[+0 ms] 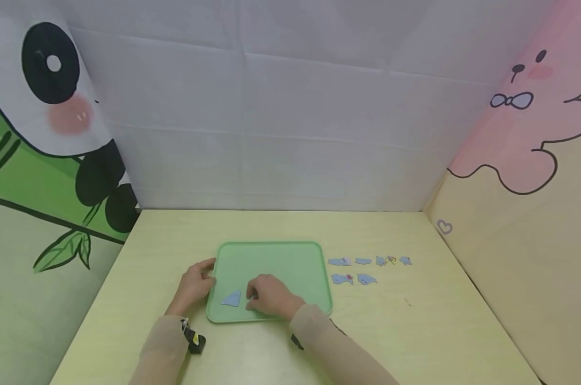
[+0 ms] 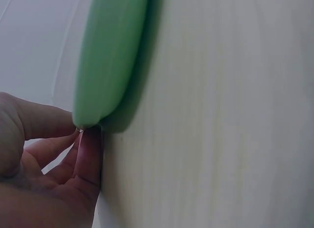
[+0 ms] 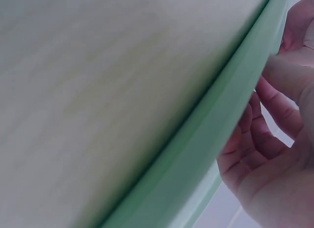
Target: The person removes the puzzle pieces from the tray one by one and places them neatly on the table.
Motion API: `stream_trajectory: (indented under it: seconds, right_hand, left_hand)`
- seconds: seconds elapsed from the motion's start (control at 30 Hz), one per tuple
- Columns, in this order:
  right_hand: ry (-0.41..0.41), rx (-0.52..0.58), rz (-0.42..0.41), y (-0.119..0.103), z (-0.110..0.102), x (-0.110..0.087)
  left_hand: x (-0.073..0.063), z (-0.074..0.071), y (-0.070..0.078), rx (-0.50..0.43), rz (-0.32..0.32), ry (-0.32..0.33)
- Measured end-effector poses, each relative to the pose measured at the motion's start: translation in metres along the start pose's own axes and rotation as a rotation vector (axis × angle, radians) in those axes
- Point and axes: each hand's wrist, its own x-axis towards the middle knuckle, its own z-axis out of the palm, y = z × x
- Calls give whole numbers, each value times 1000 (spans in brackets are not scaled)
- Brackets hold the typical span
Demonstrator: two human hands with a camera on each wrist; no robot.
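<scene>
A light green tray [image 1: 290, 256] lies on the table. My left hand [image 1: 194, 286] holds its left rim, with thumb and fingertips meeting at the edge in the left wrist view. Over the tray's lower middle, my right hand [image 1: 271, 297] is bent down with thumb and fingers pinched together. A small bit of a bluish picture piece [image 1: 252, 298] shows between them, mostly hidden. Left of that hand, a flat blue picture piece [image 1: 231, 299] with straight edges lies on the tray. In the right wrist view, the tray rim [image 3: 196, 149] covers part of the right hand's fingers.
Right of the tray, several irregular blue pieces lie in two rows on the pale wood table [image 1: 415, 331], including a piece with a red mark [image 1: 342, 279] and a plainer piece [image 1: 366, 279]. A white wall [image 1: 290, 133] stands behind; decorated panels flank both sides.
</scene>
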Motion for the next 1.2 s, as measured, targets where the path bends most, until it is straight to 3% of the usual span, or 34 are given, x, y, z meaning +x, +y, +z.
stream_trajectory:
  seconds: [0.4, 0.57, 0.73, 0.93, 1.2]
  right_hand:
    - [-28, -105, 4, -5, -3, 4]
    - [-29, -10, -5, 2, -4, 3]
    - [-89, 122, 17, 7, -12, 0]
    - [-153, 123, 34, 6, -23, -3]
    - [-123, 167, 53, 13, -32, -8]
  left_hand:
    - [0, -2, 1, -9, 14, -3]
    - [-1, -3, 1, -9, 9, -2]
    - [-3, -3, 1, -4, 10, -5]
    - [-5, -4, 1, -3, 15, -10]
    - [-4, -5, 1, -9, 14, -11]
